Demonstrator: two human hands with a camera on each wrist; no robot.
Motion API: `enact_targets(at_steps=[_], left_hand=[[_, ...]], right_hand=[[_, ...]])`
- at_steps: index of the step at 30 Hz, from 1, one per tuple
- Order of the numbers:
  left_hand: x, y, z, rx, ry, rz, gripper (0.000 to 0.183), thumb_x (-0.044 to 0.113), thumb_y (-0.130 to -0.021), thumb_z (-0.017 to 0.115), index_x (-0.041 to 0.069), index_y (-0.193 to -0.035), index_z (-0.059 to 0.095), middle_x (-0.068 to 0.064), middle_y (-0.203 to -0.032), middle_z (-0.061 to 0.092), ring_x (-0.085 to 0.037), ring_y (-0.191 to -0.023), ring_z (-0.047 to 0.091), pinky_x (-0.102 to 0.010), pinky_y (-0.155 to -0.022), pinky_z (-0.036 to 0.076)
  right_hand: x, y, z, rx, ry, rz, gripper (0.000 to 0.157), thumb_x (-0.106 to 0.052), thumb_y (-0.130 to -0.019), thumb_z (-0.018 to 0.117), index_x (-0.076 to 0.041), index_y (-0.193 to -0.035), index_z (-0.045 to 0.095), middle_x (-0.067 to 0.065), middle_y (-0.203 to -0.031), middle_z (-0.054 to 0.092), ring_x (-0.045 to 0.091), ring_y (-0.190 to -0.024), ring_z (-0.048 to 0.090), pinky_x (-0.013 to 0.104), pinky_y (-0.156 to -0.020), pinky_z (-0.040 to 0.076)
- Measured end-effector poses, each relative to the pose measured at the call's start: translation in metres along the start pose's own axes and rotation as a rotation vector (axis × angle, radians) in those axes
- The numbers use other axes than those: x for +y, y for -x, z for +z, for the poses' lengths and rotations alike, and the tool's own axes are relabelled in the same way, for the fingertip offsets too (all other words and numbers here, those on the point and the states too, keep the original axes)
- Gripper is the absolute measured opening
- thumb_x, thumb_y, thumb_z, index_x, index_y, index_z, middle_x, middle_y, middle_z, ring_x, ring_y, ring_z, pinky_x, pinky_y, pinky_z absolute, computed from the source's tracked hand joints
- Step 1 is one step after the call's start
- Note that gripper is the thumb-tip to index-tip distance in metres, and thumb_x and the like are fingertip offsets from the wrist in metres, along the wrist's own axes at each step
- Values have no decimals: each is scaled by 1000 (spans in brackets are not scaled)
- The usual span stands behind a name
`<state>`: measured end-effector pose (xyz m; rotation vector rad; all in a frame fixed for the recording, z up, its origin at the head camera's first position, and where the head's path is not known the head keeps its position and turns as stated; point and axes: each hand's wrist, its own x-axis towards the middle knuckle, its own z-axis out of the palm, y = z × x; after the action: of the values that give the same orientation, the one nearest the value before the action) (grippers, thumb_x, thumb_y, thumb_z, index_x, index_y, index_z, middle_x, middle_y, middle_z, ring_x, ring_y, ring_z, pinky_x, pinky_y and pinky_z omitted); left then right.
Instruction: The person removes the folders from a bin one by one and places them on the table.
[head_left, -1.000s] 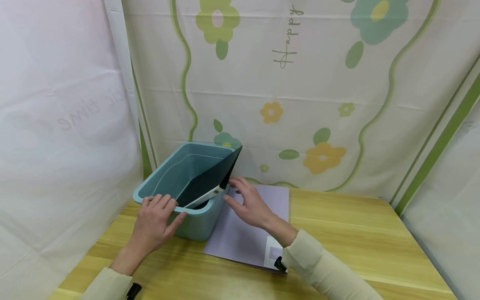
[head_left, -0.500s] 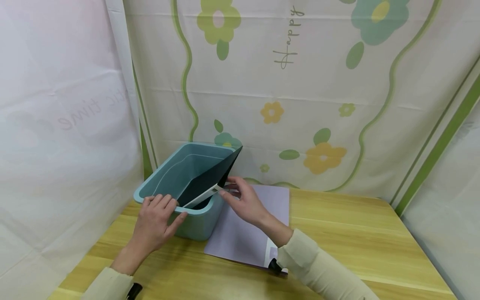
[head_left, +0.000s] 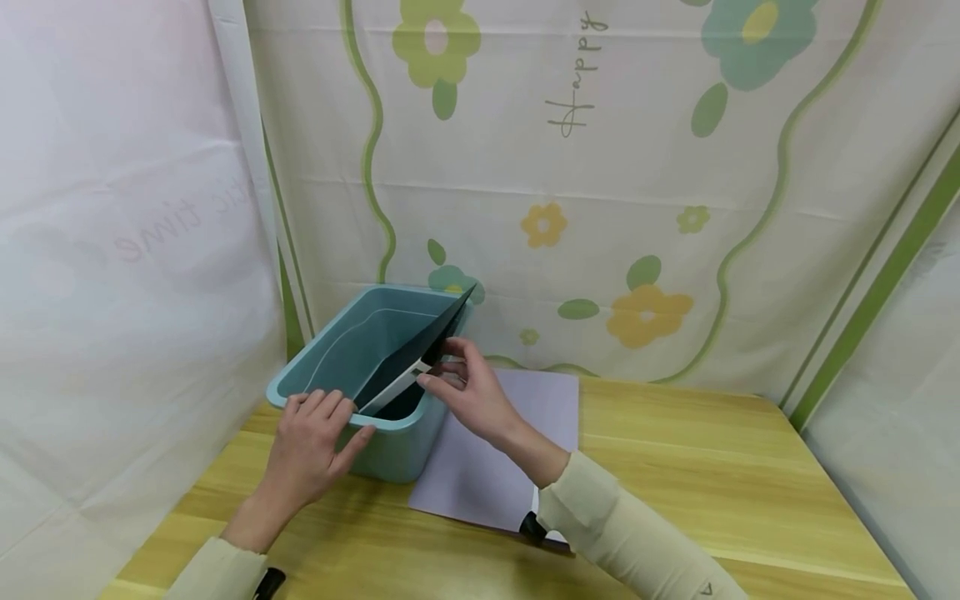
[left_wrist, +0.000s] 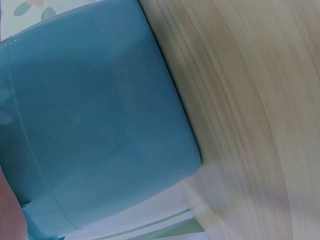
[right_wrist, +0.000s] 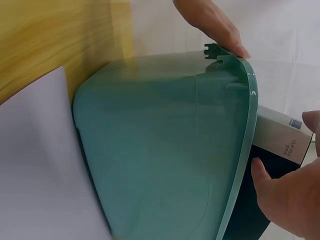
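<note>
A dark clip file (head_left: 416, 346) with a white spine (head_left: 393, 390) stands tilted inside a teal plastic bin (head_left: 390, 454), its upper end above the rim. My right hand (head_left: 480, 396) pinches the file near the upper end of its spine. "CLIP FILE" can be read on the spine (right_wrist: 280, 142) in the right wrist view. My left hand (head_left: 311, 442) grips the bin's near rim, fingers over the edge and thumb outside. The file's lower part is hidden in the bin. The left wrist view mostly holds the bin's outer wall (left_wrist: 95, 110).
A purple folder (head_left: 487, 467) lies flat on the wooden table (head_left: 675, 467), against the bin's right side and partly below my right forearm. White curtains with printed flowers (head_left: 645, 317) hang behind the table and at both sides.
My right hand has moved left toward the bin and taken hold of the file. The file's upper end has shifted left, over the bin. The left hand and bin stay put.
</note>
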<state>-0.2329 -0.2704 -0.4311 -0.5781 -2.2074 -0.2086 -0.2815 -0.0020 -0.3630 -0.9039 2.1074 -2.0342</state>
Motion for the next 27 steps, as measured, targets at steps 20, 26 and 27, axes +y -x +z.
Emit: enact_targets(at_steps=[20, 26, 27], left_hand=[[1, -2, -1, -7, -9, 3, 58, 61, -105, 33, 11, -85, 51, -2, -78, 44, -26, -76, 45, -49, -79, 38], [1, -1, -1, -10, -12, 2, 59, 62, -105, 32, 11, -85, 52, -2, -79, 44, -26, -76, 45, -49, -79, 38], [1, -1, -1, -10, -12, 2, 59, 62, -105, 32, 11, -85, 52, -2, -79, 44, -25, -76, 45, -49, -79, 38]], right_hand=[[-8, -15, 15, 35, 49, 103, 83, -33, -95, 72, -9, -157, 22, 9, -144, 45, 23, -127, 58, 43, -97, 52], [-8, -16, 18, 62, 57, 137, 89, -38, -93, 74, -11, -159, 21, 7, -144, 45, 29, -133, 53, 47, -100, 51], [-8, -17, 18, 67, 59, 141, 89, -39, -93, 74, -11, -159, 21, 7, -145, 45, 30, -133, 53, 47, -100, 51]])
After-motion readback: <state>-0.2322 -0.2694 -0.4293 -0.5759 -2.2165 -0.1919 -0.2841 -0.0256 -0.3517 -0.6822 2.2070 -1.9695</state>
